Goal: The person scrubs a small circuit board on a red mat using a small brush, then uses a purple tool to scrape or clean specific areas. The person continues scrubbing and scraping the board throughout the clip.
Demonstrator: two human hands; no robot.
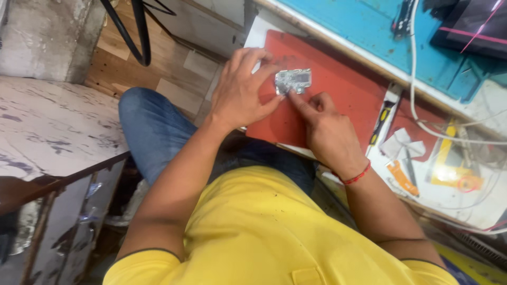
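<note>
Table (491,105) runs across the right and upper right of the frame, white top with a blue strip (369,26) along its far edge. Red mat (343,89) lies on it, upper centre. Cluttered right side: white cable (422,124), yellow-handled tool (381,124), orange bits, crumpled paper (398,143). Person's yellow shirt (264,232) fills the bottom centre, jeans knee (153,126) at centre left.

Left hand (240,87) sits upper centre, fingers (264,58) loosely curled, half open, thumb and fingertips touching the left edge of the board (293,80). Right hand (325,126) centre, mostly clenched, index finger stretched out and pressing on the board's lower left corner; red thread on the wrist (356,177).

Board: small, grey-silver circuit piece, flat on the red mat, upper centre of frame, between the two hands' fingertips. Neither hand lifts it; both pin or steady it against the mat. Fine detail on the board too small to tell.
</note>
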